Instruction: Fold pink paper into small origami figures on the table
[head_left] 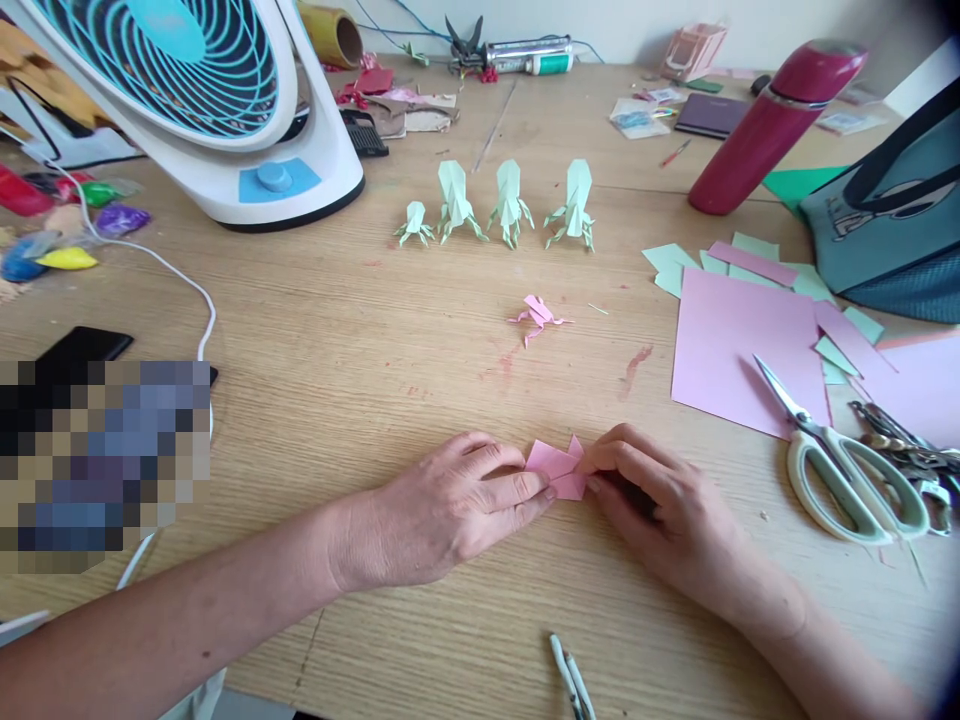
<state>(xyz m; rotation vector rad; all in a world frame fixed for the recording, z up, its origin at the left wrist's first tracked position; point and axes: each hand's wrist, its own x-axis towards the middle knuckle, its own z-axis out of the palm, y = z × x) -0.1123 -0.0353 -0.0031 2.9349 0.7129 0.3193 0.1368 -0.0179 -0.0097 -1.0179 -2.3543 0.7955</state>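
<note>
A small piece of folded pink paper [556, 462] lies on the wooden table between my two hands, with pointed flaps at its upper edge. The fingers of my left hand [461, 505] rest over its left side and hold it against the table; the thumb is mostly hidden. At its right edge, my right hand [671, 505] pinches a flap between thumb and fingertips. Farther back sits a small pink origami frog [537, 314] with thin bent legs. Behind that stands a row of pale green origami figures [510, 200], the leftmost one smaller.
Scissors [844, 460] lie right, beside a pink sheet [739, 345] and green and pink scraps. A red flask [776, 130] and blue bag [892, 200] stand behind. A white fan [300, 180] stands at left, its cable trailing forward. Tweezers-like metal [571, 680] lies at the near edge.
</note>
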